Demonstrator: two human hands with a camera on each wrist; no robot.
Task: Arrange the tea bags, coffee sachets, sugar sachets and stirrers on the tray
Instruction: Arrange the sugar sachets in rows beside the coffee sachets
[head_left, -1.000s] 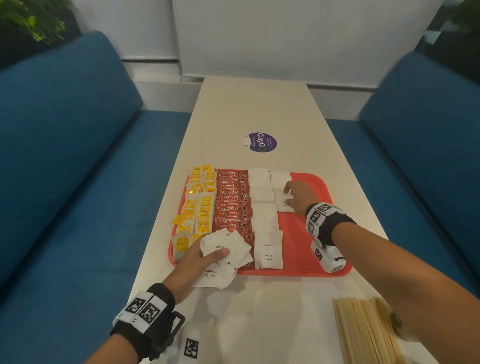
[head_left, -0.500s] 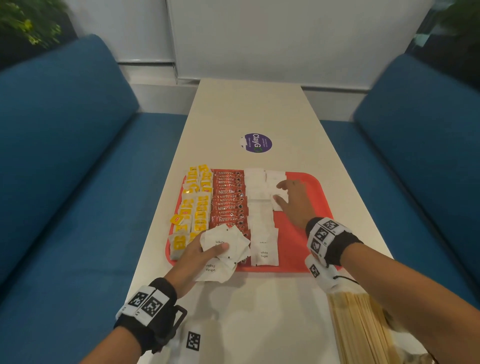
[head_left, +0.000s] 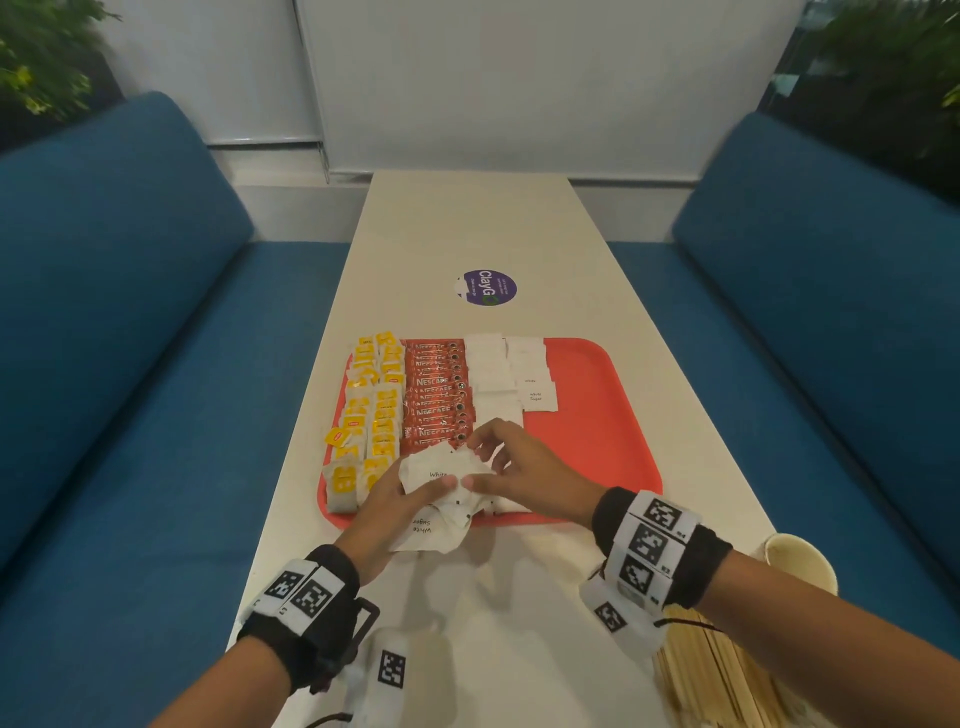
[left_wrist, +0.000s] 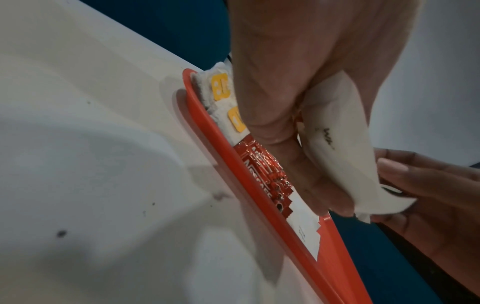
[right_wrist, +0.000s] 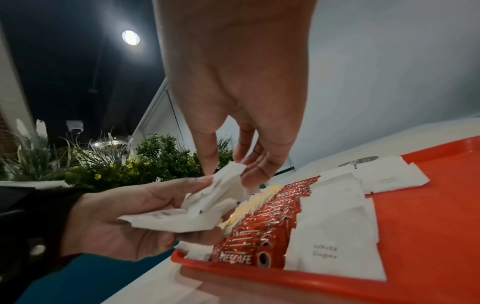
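Wooden stirrers (head_left: 722, 675) lie nearest on the table (head_left: 519, 623), beside a cup (head_left: 800, 558). Left hand (head_left: 395, 504) clamps a sugar bundle (head_left: 436, 483) over the tray (head_left: 613, 441) edge; right hand (head_left: 524, 473) pinches its top sachet. Farther on the tray: tea bags (head_left: 374, 405), coffee sachets (head_left: 439, 395), sugar rows (head_left: 519, 374).

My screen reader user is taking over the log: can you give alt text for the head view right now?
Both hands meet over the near edge of a red tray: the left hand holds a bunch of white sugar sachets while the right hand pinches one from it. Rows of yellow tea bags, red coffee sachets and sugar sachets fill the tray's left half.
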